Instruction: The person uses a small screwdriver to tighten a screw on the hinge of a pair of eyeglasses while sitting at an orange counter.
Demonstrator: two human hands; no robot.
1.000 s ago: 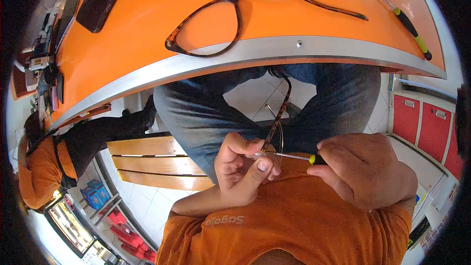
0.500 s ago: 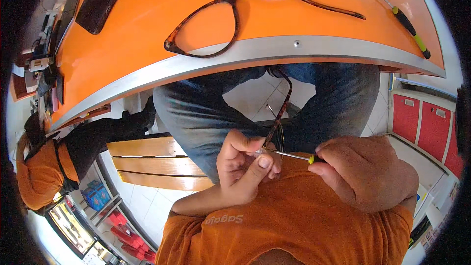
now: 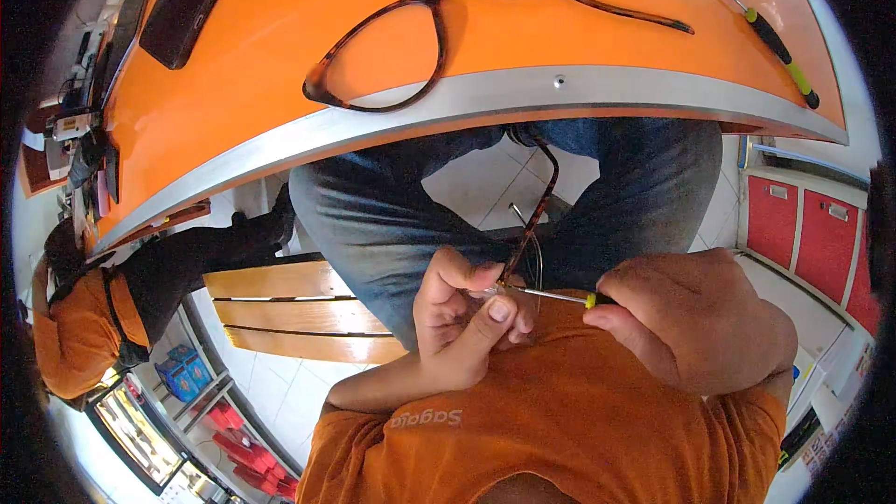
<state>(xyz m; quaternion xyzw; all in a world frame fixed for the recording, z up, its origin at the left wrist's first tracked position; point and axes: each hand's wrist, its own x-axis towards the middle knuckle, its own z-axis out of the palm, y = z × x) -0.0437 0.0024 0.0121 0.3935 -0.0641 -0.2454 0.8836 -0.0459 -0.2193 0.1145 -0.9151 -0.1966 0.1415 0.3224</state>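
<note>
My left hand (image 3: 459, 327) pinches the hinge end of a tortoiseshell eyeglass temple (image 3: 539, 210), whose curved tip points away from me over my lap. Closed round a screwdriver (image 3: 557, 296) with a yellow-and-black handle, my right hand (image 3: 695, 327) holds its thin shaft level. The screwdriver's tip meets the temple's hinge end at my left fingertips; the exact contact is hidden. Beside the temple hangs a thin metallic strip (image 3: 539, 261) I cannot make out. A tortoiseshell eyeglass frame (image 3: 439, 37) lies on the orange table, with a temple stretching to its right.
On the orange table (image 3: 280, 47), a second screwdriver (image 3: 779, 51) lies at the far right and a dark phone (image 3: 183, 19) at the left. The table's metal edge crosses beyond my knees. A person (image 3: 93, 317) in orange is at the left, near a wooden bench (image 3: 299, 313).
The temple has shifted slightly to the right at its curved tip. Both hands keep nearly the same place and grip; the view has moved a little.
</note>
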